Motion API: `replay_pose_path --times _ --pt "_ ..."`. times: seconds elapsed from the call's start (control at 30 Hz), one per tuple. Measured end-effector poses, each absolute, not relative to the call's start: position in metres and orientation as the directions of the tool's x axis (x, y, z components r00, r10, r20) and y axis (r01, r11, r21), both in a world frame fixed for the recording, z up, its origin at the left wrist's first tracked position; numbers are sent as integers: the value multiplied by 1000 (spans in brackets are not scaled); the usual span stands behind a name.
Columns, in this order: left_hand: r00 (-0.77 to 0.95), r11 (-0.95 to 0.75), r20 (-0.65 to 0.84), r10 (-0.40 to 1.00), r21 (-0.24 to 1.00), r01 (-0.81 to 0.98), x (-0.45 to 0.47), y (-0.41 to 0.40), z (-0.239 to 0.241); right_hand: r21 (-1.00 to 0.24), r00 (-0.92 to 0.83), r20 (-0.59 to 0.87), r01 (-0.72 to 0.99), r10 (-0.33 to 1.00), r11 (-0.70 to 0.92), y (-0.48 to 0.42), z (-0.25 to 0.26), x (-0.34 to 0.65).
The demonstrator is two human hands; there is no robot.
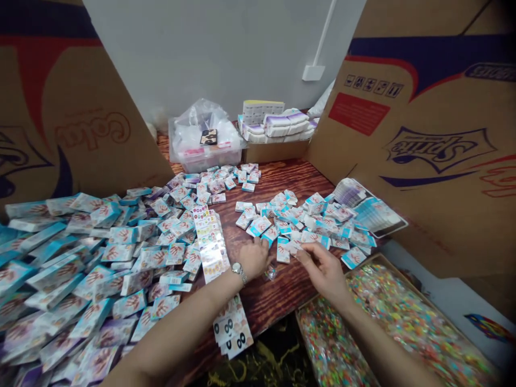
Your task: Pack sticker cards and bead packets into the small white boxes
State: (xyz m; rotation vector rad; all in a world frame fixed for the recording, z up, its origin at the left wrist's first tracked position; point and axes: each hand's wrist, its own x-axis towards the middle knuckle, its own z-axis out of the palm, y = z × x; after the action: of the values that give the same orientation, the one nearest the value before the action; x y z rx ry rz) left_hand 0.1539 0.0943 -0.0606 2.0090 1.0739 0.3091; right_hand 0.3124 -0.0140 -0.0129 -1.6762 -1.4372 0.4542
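My left hand (255, 259), with a silver watch (238, 272) on its wrist, rests low over the table, fingers curled down. What lies under those fingers is hidden. Beside it is a small clear packet (270, 273). Thumb and forefinger of my right hand (325, 273) are pinched at the white end of a small box (283, 250) printed with a red-patterned hand. Around both hands lies a loose heap of such white and blue boxes (318, 239). Left of my left hand runs a stack of sticker sheets (212, 242) with rows of small pictures.
A large pile of boxes (133, 269) covers the left side. A shallow carton (387, 263) of colourful packets stands at lower right. Behind are a clear plastic tub (209, 157) and a carton of flat packs (278, 150). Big cardboard boxes (403, 204) flank the table.
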Motion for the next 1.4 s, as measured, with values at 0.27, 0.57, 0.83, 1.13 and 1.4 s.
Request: replay_pose_path --times 0.27,0.57,0.83,1.13,1.4 --pt "628 -239 -176 758 821 518 138 103 -48 -809 261 244 586 934 47 -17 -13 313" --pt "502 592 -405 764 748 -298 39 55 -4 -854 133 183 512 974 91 9 -11 296" --pt "475 624 -452 755 716 -312 -5 29 0 -761 187 -90 621 978 -189 -4 -66 290" --pt "512 646 -448 733 695 -316 0 28 0 -644 298 -143 696 944 -317 -9 -91 266" --pt "505 653 -459 731 685 -322 -3 26 -1 -668 259 -138 688 956 -283 -8 -84 268"
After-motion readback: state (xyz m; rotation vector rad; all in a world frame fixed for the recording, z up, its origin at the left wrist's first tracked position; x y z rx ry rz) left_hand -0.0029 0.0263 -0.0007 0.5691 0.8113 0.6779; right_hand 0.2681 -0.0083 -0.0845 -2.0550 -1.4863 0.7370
